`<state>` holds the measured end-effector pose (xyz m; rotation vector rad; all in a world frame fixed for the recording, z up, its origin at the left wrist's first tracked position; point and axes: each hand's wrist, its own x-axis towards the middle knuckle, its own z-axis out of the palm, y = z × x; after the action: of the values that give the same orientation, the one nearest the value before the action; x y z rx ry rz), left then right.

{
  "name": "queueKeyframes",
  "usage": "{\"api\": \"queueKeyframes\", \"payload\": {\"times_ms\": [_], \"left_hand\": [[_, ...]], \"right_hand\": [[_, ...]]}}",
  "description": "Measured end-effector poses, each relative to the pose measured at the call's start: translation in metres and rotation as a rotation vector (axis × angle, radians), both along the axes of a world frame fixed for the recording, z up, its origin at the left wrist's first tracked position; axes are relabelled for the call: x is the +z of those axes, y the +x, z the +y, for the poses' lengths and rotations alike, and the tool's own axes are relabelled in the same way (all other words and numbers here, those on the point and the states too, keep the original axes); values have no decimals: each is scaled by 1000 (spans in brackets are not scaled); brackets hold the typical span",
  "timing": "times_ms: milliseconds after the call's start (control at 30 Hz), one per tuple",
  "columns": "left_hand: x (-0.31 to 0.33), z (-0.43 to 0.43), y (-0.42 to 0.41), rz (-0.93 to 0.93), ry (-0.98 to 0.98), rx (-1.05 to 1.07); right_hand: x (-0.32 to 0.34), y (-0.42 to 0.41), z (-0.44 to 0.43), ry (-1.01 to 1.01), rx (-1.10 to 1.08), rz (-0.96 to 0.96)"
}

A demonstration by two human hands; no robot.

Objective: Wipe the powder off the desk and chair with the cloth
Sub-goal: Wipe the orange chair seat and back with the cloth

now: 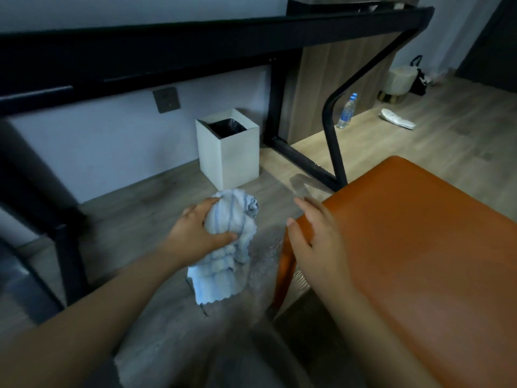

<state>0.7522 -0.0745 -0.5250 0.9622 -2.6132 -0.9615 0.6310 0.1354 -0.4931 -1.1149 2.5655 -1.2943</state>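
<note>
Wood floor (134,219) under the black tabletop (167,49), orange chair (405,247) at right.
My left grip (195,233) clamps the bunched blue cloth (221,275) above the floor; my right grip (313,242) rests flat, fingers straight, on the chair's corner.

The left hand (195,233) and right hand (313,242) are bare, forearms likewise.
</note>
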Motion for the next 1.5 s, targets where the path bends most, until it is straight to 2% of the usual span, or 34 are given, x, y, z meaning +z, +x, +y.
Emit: {"api": "queueKeyframes", "payload": {"times_ms": [133,267,333,533,667,867,1033,1167,1267,1367,1500], "left_hand": [[21,6,18,40,28,-11],[17,19,40,133,80,-148],[12,24,49,155,155,-250],[7,41,76,260,433,-436],[9,51,83,298,509,-517],[13,78,84,263,633,-681],[12,107,82,267,705,-789],[2,116,87,241,694,-814],[-4,118,93,206,724,-722],[-5,124,96,181,584,-636],[1,144,89,174,437,-656]], "right_hand": [[1,30,-14,-101,87,-175],[-5,58,-24,-270,88,-687],[-14,70,-24,-324,78,-767],[-28,109,-12,-442,25,-822],[-25,127,-1,-499,-28,-812],[-19,150,28,-550,-167,-640],[-16,156,60,-568,-284,-583],[-21,156,81,-542,-323,-524],[-27,153,99,-515,-380,-470],[-26,148,121,-466,-433,-370],[-23,144,155,-411,-440,-260]]}}
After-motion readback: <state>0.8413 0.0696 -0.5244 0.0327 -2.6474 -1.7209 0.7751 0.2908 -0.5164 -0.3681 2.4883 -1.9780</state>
